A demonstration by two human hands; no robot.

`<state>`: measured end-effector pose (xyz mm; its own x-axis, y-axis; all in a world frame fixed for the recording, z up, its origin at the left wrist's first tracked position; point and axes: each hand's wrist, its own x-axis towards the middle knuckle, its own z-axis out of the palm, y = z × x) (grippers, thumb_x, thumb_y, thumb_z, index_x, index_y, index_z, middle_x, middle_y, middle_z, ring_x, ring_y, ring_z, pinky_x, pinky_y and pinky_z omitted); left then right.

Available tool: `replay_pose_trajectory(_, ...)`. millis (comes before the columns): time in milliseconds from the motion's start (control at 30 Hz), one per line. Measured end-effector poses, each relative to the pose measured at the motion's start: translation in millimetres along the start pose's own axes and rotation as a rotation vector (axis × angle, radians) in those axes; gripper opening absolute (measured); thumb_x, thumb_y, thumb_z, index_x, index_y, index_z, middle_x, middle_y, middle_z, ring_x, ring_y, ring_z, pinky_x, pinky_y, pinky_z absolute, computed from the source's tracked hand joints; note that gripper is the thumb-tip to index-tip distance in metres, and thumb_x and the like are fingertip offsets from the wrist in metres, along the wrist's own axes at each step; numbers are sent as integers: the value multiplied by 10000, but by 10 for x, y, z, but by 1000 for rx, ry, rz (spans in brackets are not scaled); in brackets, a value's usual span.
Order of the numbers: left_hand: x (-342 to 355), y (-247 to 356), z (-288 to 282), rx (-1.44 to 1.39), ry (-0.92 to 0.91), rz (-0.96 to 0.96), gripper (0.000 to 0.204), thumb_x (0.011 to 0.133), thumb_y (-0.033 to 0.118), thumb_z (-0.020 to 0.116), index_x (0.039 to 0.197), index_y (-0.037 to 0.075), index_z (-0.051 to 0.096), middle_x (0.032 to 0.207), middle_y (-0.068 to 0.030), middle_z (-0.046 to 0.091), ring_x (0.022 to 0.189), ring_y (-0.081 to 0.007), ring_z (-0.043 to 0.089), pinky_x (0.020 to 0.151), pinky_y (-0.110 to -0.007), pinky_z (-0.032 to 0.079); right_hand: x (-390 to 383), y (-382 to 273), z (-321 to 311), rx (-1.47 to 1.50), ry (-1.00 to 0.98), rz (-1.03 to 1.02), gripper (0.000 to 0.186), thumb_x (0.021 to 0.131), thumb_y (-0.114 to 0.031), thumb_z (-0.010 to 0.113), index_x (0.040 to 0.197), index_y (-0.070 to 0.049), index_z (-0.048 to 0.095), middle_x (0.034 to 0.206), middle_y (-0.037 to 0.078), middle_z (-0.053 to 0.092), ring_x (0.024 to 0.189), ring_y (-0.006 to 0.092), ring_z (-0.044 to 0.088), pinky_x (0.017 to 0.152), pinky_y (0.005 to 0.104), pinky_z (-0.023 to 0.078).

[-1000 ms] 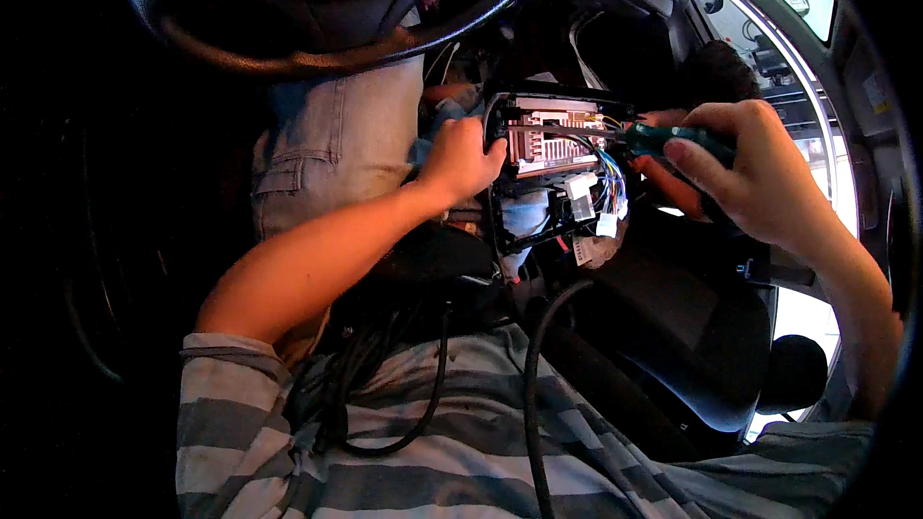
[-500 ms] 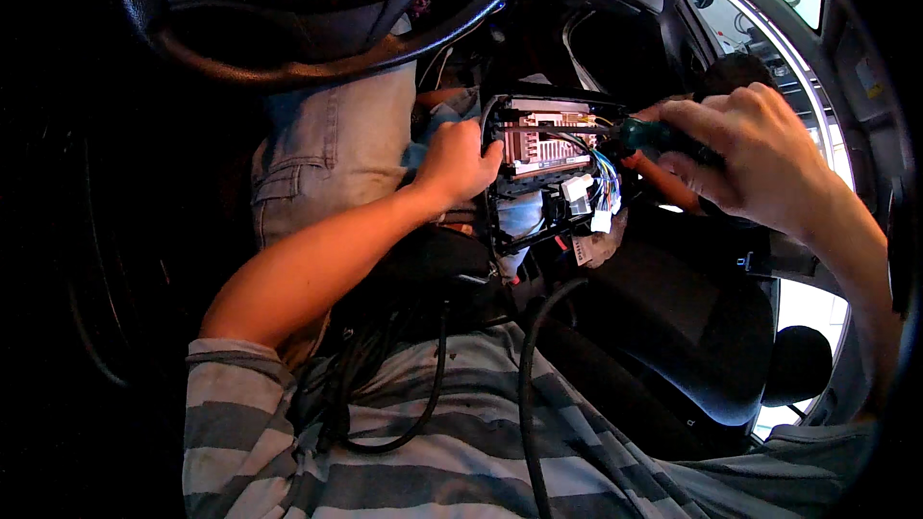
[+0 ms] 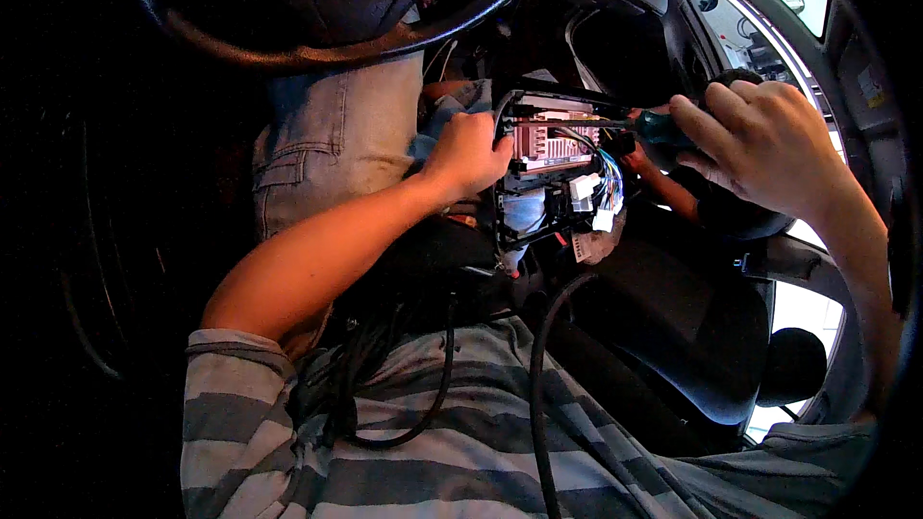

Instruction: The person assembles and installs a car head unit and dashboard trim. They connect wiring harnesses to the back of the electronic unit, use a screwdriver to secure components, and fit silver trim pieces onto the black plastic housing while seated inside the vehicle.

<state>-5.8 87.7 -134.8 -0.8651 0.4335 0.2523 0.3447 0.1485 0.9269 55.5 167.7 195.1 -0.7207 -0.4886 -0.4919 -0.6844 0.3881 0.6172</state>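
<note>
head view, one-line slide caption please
Right hand holds a green-handled screwdriver across the black frame that the left hand grips.

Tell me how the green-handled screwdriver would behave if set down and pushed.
The screwdriver would probably be stiff: its long shaft looks straight. It is likely handle-heavy, the green handle being far thicker than the shaft. It might roll, since the handle looks rounded, though the right hand hides part.
</note>
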Motion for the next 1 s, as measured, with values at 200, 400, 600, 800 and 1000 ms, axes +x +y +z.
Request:
replay_pose_trajectory(200, 15, 55, -105, 5, -20, 4, 262, 757, 187, 642, 743, -74, 620, 731, -290, 615, 727, -429, 629, 679, -494, 511, 118, 43, -41, 932, -324, 706, 348, 863, -356, 637, 831, -14, 694, 695, 148, 632, 665, 290, 602, 641, 359, 473)
replay_pose_trajectory(400, 5, 50, -92, 25, -11, 41, 248, 756, 169, 635, 739, -78, 623, 704, -284, 609, 707, -430, 630, 674, -484, 516, -43, -25, -29, 448, 36, 199, 400, 858, -289, 633, 1167, -50, 548, 874, 143, 665, 771, 267, 634, 616, 338, 488)
replay_pose_trajectory(600, 3, 88, -121, -44, 25, 90, 230, 755, 152, 640, 749, -77, 621, 710, -287, 606, 714, -435, 626, 665, -482, 514, 40, -73, -182, 259, -318, 260, 338, 849, -261, 643, 1091, -27, 613, 954, 132, 625, 828, 320, 614, 709, 413, 495)
replay_pose_trajectory(800, 15, 74, -124, 7, -26, 36, 242, 754, 166, 643, 742, -74, 622, 709, -289, 603, 709, -438, 621, 662, -486, 511, 108, 48, -112, 908, -471, 660, 386, 848, -326, 670, 1060, -4, 640, 928, 155, 616, 833, 291, 613, 757, 387, 483)
replay_pose_trajectory(1000, 29, 122, -168, -3, -31, 40, 262, 754, 180, 640, 715, -77, 611, 709, -295, 602, 711, -442, 620, 667, -489, 511, -22, 19, -56, 18, -83, 65, 496, 801, -302, 675, 1207, -53, 536, 814, 95, 549, 740, 257, 592, 628, 380, 481)
